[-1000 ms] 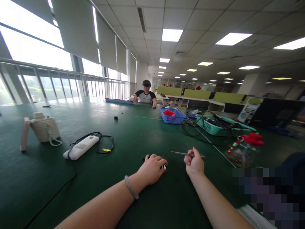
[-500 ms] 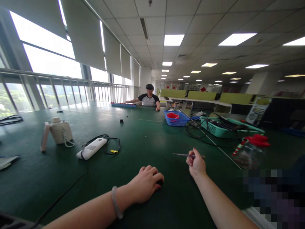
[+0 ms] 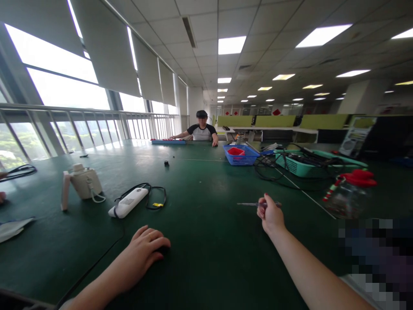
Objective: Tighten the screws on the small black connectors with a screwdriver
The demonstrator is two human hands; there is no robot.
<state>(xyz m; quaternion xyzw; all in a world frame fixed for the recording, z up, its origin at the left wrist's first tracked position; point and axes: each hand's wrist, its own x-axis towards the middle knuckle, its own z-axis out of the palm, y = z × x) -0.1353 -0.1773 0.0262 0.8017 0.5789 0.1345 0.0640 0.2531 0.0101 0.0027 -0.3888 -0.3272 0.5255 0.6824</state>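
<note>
My right hand [image 3: 271, 214] is closed around a thin screwdriver [image 3: 247, 204], held level above the green table. Its slim metal shaft points left and most of the handle is hidden in my fist. Lower left, my left hand [image 3: 145, 252] is held palm down near the tabletop, fingers curled and thumb tucked in. A dark patch shows between thumb and fingers; what it is I cannot make out. Beyond that hand lies a white power strip [image 3: 129, 202] with a black cord looped about it.
A beige bottle [image 3: 85, 183] stands at left. To the right are a blue basket [image 3: 240, 160], a green basket [image 3: 295, 167] with cables, and a red-lidded jar [image 3: 350, 196]. A small black piece [image 3: 166, 163] lies mid-table. Another person [image 3: 202, 129] sits at the far end.
My left hand has moved left, away from my right hand. The right hand keeps the screwdriver and appears slightly farther right and higher. At the left edge, part of another person's hand has appeared.
</note>
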